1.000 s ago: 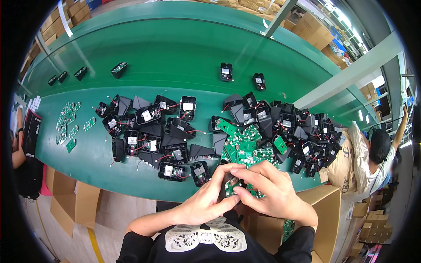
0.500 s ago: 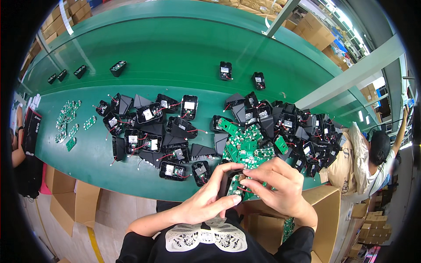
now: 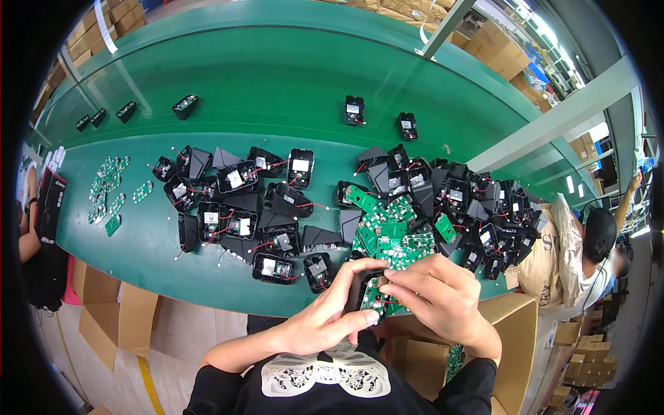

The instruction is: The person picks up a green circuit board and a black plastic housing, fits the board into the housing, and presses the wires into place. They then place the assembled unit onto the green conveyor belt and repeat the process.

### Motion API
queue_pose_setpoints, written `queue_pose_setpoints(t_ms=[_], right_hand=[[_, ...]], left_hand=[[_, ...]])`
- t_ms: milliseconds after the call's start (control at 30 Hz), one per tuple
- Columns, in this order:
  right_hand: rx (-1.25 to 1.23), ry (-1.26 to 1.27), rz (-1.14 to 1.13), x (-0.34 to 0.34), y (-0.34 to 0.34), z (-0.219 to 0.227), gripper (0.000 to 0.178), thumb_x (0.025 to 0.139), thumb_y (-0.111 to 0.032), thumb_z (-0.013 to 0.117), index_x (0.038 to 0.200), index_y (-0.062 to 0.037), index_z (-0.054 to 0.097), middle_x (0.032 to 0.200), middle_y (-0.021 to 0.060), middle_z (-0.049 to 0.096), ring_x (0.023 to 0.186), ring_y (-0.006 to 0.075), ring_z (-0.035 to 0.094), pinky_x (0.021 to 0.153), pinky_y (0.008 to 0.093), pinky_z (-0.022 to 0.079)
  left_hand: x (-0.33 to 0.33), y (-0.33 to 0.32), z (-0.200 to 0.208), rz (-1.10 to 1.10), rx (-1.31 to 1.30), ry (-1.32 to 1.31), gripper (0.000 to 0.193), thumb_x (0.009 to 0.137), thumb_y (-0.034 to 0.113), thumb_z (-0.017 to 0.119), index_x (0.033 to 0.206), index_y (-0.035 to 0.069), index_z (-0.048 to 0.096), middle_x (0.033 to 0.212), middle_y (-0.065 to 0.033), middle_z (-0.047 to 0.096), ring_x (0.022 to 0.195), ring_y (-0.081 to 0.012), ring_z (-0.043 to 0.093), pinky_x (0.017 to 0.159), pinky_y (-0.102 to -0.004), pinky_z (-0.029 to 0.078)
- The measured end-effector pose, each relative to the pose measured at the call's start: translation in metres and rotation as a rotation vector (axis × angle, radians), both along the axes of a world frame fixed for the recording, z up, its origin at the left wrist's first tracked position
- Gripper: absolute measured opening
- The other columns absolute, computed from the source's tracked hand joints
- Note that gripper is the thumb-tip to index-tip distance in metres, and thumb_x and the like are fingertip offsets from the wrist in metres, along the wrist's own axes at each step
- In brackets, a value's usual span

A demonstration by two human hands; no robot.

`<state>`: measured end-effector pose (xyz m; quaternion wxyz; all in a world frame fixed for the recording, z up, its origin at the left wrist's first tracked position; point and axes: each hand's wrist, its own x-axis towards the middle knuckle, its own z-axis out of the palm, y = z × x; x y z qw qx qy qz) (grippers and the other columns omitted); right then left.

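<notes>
Near the table's front edge, my left hand (image 3: 325, 315) is closed round a small black plastic housing (image 3: 357, 290), thumb at its lower end. A green circuit board (image 3: 374, 299) sits at the housing's open face, with a red wire running from it. My right hand (image 3: 443, 297) pinches at the board's upper right edge, thumb and forefinger pressed together; what lies between the tips is too small to make out. Just beyond both hands is a heap of loose green circuit boards (image 3: 391, 232).
Black housings with red wires lie in a left cluster (image 3: 238, 225) and a right pile (image 3: 477, 200). More boards (image 3: 107, 183) lie at the far left. Several housings stand on the green belt (image 3: 277, 83). An open carton (image 3: 512, 346) is below right; another person (image 3: 602, 242) is at the right.
My hands stay almost in place, still on the housing and board. The housings on the belt have shifted very slightly to the left.
</notes>
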<state>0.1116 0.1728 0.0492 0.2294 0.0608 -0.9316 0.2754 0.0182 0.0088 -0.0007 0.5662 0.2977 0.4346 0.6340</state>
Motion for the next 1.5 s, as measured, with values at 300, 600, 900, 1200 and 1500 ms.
queue_pose_setpoints(t_ms=[300,600,900,1200,1500], right_hand=[[0.047,0.01,-0.04,-0.001,-0.001,0.0,0.023,0.06,-0.005,0.077,0.081,-0.0035,0.068,0.069,0.0043,0.059,0.055,0.0141,0.057,0.046,0.0252,0.045],[0.047,-0.01,-0.079,-0.001,-0.008,0.005,0.029,0.061,-0.009,0.078,0.086,-0.0025,0.065,0.072,0.0047,0.061,0.058,0.0166,0.059,0.048,0.0256,0.047],[0.104,-0.071,-0.054,0.022,-0.013,0.002,0.021,0.063,-0.006,0.076,0.08,-0.0041,0.065,0.073,0.0061,0.062,0.056,0.0166,0.059,0.045,0.0257,0.046],[-0.478,-0.243,-0.143,0.016,-0.016,-0.019,0.052,0.071,-0.007,0.072,0.117,-0.0008,0.048,0.1,0.0101,0.054,0.074,0.0142,0.06,0.053,0.0239,0.053],[-0.825,-0.389,-0.049,0.015,-0.018,-0.03,0.045,0.073,-0.003,0.069,0.113,0.0015,0.049,0.102,0.0099,0.054,0.079,0.0127,0.061,0.052,0.0212,0.051]], left_hand=[[-0.004,0.001,-0.002,-0.086,0.029,-0.166,0.058,0.089,0.016,0.044,0.136,0.008,0.012,0.118,-0.0108,0.033,0.08,-0.011,0.047,0.056,-0.0248,0.049],[0.004,0.001,-0.001,0.113,-0.021,0.026,0.044,0.091,0.01,0.038,0.131,0.008,0.021,0.113,-0.0104,0.041,0.084,-0.0136,0.052,0.061,-0.0254,0.05],[0.004,0.004,-0.012,0.333,0.09,0.591,0.041,0.088,0.005,0.04,0.127,0.003,0.029,0.109,-0.0181,0.049,0.091,-0.027,0.057,0.081,-0.0357,0.044],[0.003,0.01,-0.012,0.367,0.196,0.169,0.04,0.091,0.016,0.034,0.127,-0.002,0.027,0.128,-0.0214,0.04,0.11,-0.029,0.05,0.095,-0.0365,0.037],[0.008,0.01,-0.013,0.394,0.324,0.579,0.038,0.09,0.013,0.037,0.123,-0.004,0.03,0.135,-0.0309,0.029,0.121,-0.036,0.04,0.099,-0.0383,0.033]])
